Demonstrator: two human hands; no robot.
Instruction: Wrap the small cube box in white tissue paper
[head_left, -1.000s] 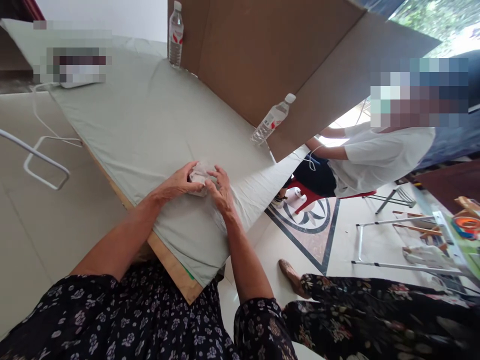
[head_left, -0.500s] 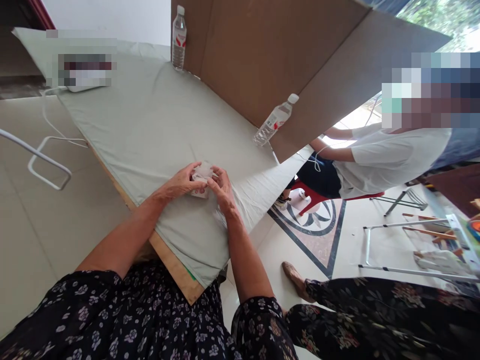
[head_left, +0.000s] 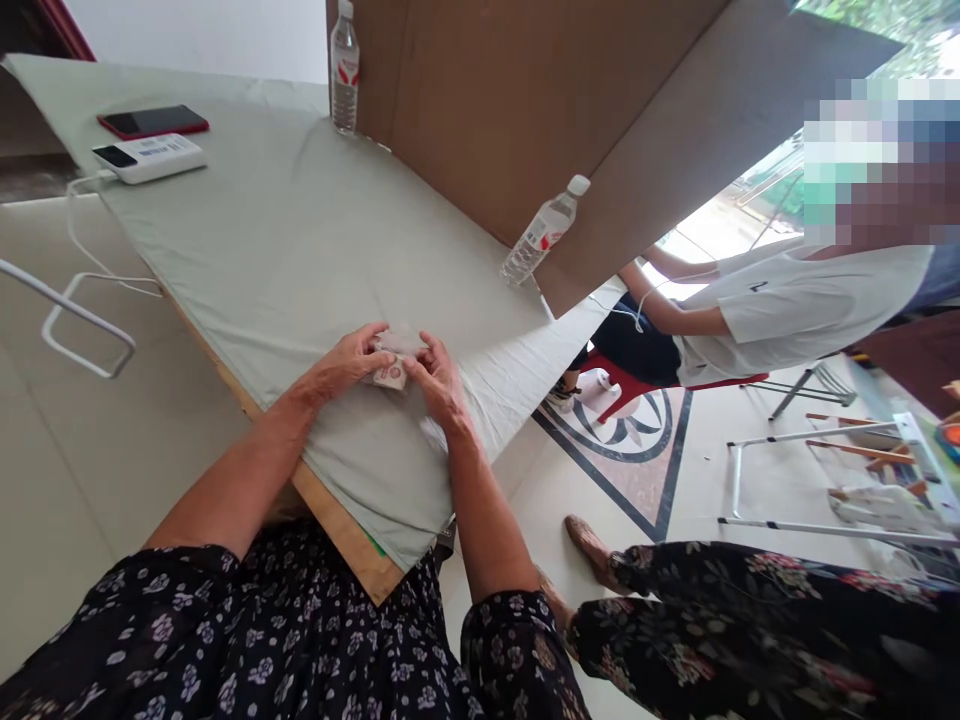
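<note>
Both my hands meet over the near part of a table covered in pale green cloth. My left hand grips a small clear plastic packet with white and red print from the left side. Closed on the same packet from the right, my right hand pinches its edge with thumb and fingers. The packet is held just above the cloth, partly hidden by my fingers.
Two water bottles stand by a big cardboard sheet: one at the back, one leaning. A red phone and a white power bank lie far left. Another person in a white shirt sits at right.
My fingers have closed tighter round the packet and turned it slightly. The view has shifted a little; the hands stay at the same spot on the cloth.
</note>
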